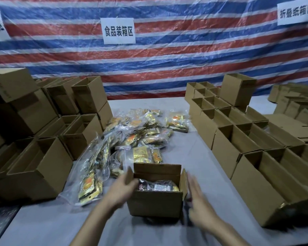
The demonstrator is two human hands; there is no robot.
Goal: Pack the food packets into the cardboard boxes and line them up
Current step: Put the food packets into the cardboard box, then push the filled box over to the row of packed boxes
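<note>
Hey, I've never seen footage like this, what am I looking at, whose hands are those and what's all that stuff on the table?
No machine here: a person wears a camera on the head, so this one picture looks forward and down at their own bare hands. The left hand and right hand, both open and blurred, flank a small open brown cardboard box holding food packets; neither plainly grips anything. Beyond it a pile of yellow food packets in clear plastic bags lies on the grey table. Stacked brown cardboard boxes stand at the left, rows of brown cardboard boxes at the right.
</note>
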